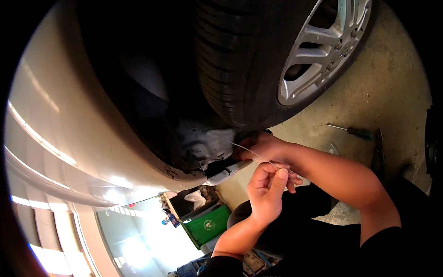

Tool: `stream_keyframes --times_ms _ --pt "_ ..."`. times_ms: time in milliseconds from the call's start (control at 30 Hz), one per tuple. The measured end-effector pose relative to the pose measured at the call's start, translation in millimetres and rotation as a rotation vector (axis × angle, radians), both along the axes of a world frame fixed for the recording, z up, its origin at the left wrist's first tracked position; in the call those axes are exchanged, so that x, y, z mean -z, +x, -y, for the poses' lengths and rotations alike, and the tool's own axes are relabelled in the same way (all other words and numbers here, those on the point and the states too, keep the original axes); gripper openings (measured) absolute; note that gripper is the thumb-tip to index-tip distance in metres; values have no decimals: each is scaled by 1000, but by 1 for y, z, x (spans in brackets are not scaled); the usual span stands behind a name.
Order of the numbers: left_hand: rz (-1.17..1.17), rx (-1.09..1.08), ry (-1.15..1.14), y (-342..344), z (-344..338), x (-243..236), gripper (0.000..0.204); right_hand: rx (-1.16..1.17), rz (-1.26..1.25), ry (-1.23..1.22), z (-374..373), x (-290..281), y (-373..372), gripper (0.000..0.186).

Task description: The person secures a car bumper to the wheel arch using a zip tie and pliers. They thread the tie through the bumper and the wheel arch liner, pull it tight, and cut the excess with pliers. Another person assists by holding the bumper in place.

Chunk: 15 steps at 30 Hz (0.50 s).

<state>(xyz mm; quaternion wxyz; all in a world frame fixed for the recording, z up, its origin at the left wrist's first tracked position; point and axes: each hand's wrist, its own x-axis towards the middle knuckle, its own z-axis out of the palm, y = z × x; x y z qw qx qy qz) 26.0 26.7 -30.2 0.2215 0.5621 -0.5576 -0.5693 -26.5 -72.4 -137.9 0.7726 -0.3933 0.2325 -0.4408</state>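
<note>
My left hand (267, 187) is closed in a pinch, thumb against fingers, on a thin pale wire (247, 149). The wire runs up and left from the fingertips, and its free end shows against a grey, dirty panel (207, 141) inside the wheel arch. Just beyond, my right hand (260, 147) reaches in between the tyre (235, 64) and the car's lower body edge (221, 176). Its fingers go into the dark gap, so what they touch or hold is hidden. The right forearm passes behind the left fingertips.
A silver alloy wheel (318, 51) stands at the upper right. On the concrete floor lie a screwdriver (353, 131) and a dark-handled tool (378, 152). The light car body (50, 124) curves along the left. A green bin (207, 225) stands at the bottom.
</note>
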Motion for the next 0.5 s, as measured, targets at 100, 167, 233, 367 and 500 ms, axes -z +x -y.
stream_keyframes --times_ms 100,167,233,367,500 --pt "-1 -8 37 3 -5 -2 11 57 -101 -110 -3 -6 -6 26" --pt "14 -5 44 5 -6 -6 10 -38 -72 30 -4 -15 -15 27" --pt "27 -2 60 7 -8 -6 10 -76 -47 105 -3 -17 -19 30" --pt "49 27 78 6 -9 -6 10 -82 -44 135 -1 -21 -18 37" --pt "79 40 87 9 -8 -3 11 -110 -146 -39 8 -25 -15 41"
